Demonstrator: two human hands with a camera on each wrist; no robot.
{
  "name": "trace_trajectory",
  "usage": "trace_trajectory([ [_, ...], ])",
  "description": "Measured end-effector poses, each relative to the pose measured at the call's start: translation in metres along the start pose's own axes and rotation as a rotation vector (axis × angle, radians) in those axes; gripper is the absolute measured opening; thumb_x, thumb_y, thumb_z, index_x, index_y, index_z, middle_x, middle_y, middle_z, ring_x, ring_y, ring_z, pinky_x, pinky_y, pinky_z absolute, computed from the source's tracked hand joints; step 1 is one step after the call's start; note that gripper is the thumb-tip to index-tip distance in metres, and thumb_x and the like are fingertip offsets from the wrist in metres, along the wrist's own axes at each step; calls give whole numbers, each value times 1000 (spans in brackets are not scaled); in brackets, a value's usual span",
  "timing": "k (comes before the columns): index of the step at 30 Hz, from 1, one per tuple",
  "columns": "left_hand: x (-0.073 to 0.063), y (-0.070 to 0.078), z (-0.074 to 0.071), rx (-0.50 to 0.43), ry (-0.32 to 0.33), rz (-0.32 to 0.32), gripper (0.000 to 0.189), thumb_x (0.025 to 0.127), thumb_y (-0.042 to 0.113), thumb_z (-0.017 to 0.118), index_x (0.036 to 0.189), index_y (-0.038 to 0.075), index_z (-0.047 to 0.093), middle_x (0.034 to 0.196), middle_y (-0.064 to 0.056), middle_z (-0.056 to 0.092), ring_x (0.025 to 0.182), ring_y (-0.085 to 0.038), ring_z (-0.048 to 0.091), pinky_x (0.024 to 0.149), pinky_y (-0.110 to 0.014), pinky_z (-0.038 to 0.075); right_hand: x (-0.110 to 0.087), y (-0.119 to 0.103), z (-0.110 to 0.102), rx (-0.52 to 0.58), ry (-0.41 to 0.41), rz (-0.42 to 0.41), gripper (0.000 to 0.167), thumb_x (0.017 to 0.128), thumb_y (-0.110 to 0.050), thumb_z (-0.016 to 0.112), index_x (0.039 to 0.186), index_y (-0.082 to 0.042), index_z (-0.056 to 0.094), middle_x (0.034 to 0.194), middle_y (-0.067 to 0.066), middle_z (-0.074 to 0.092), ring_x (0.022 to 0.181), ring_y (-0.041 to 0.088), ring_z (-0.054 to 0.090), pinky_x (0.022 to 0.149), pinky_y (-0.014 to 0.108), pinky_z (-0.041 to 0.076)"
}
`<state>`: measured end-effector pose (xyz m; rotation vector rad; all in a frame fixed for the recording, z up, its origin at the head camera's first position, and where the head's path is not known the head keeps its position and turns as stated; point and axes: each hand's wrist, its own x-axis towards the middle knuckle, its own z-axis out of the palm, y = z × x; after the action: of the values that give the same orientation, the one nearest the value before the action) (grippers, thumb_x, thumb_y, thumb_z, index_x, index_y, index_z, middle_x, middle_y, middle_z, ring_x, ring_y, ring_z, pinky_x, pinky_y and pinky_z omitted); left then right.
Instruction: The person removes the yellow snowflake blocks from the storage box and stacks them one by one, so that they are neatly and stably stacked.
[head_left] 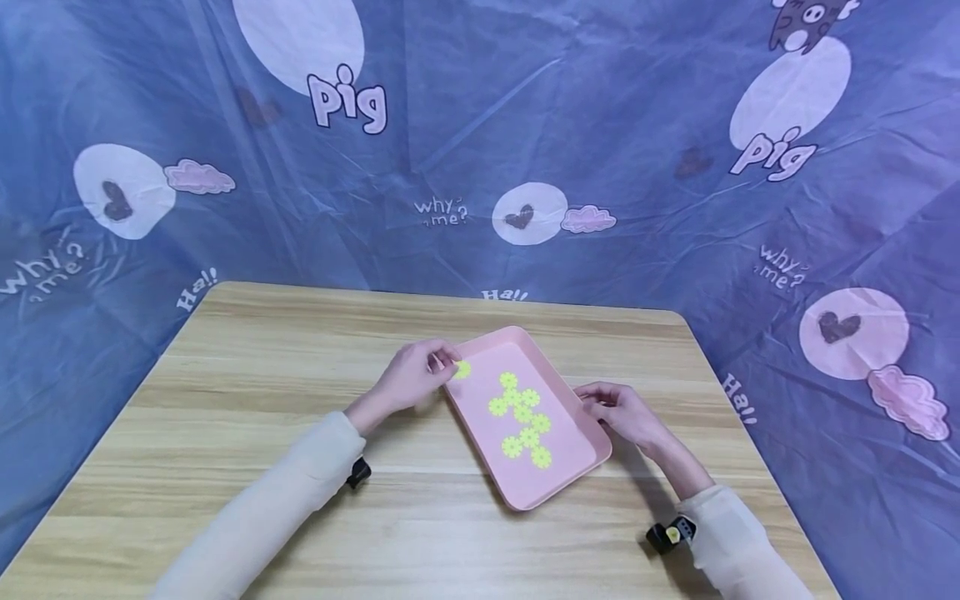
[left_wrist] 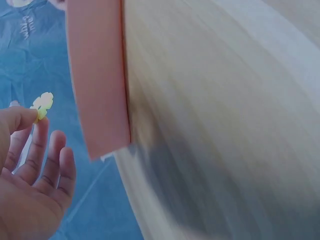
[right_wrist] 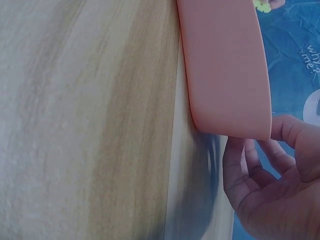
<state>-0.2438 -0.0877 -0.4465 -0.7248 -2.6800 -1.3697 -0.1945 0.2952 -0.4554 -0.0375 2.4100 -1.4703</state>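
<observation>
A pink rectangular tray [head_left: 573, 454] lies at a slant on the table, and several yellow flower-shaped pieces [head_left: 522, 412] cluster on its floor. At the tray's far left corner, my left hand [head_left: 415, 372] pinches a single yellow flower-shaped piece [left_wrist: 45, 101] between thumb and index finger, just above the rim. The other fingers of that hand are spread loosely in the left wrist view. On the opposite side, my right hand [head_left: 622, 412] holds the tray's right wall, thumb at the rim and fingers against the outside in the right wrist view.
The wood-grain table [head_left: 247, 375] extends around the tray. Blue printed cloth [head_left: 442, 150] hangs behind it and along both sides. A small black camera is worn at each wrist; the right one [head_left: 667, 535] shows beside the sleeve.
</observation>
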Motion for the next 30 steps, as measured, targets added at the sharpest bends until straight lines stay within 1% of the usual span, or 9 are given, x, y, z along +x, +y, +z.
trace_trajectory([
  [4, -9, -5, -16, -35, 37, -26, 11, 94, 10, 72, 104, 7, 76, 93, -7, 77, 79, -10, 65, 73, -21, 53, 0, -1, 1, 1, -3, 0, 39, 101, -8, 64, 135, 9, 62, 106, 10, 73, 84, 4, 62, 68, 23, 55],
  [9, -19, -13, -33, -51, 75, -92, 11, 95, 11, 74, 105, 7, 76, 95, -8, 77, 80, -12, 65, 75, -21, 52, 0, -2, 1, -7, 0, 6, 39, 101, -10, 65, 136, 8, 62, 105, 10, 72, 83, 5, 61, 67, 23, 54],
  [13, -27, -20, -43, -53, 100, -138, 11, 95, 11, 74, 105, 8, 76, 97, -9, 77, 81, -13, 65, 76, -23, 52, 1, -3, 1, -10, 4, 2, 39, 101, -10, 64, 136, 9, 62, 104, 9, 72, 83, 4, 61, 67, 23, 54],
  [21, -43, -36, -53, -54, 105, -215, 12, 97, 15, 74, 107, 8, 75, 100, -11, 77, 77, -13, 63, 72, -23, 50, 3, 0, 0, -25, 11, -7, 38, 101, -9, 65, 134, 9, 63, 102, 7, 72, 83, 4, 61, 66, 22, 54],
  [25, -53, -43, -59, -42, 98, -245, 12, 97, 15, 73, 108, 8, 74, 102, -11, 78, 80, -15, 64, 75, -24, 51, 3, 2, 1, -37, 15, -4, 38, 101, -9, 64, 134, 7, 64, 104, 6, 73, 85, 6, 61, 68, 23, 54],
  [30, -63, -53, -67, -36, 81, -290, 12, 98, 13, 72, 108, 6, 73, 101, -13, 77, 80, -15, 65, 70, -23, 52, 2, 2, 2, -34, 18, 1, 37, 101, -10, 64, 134, 7, 64, 102, 4, 72, 85, 6, 62, 69, 23, 55],
])
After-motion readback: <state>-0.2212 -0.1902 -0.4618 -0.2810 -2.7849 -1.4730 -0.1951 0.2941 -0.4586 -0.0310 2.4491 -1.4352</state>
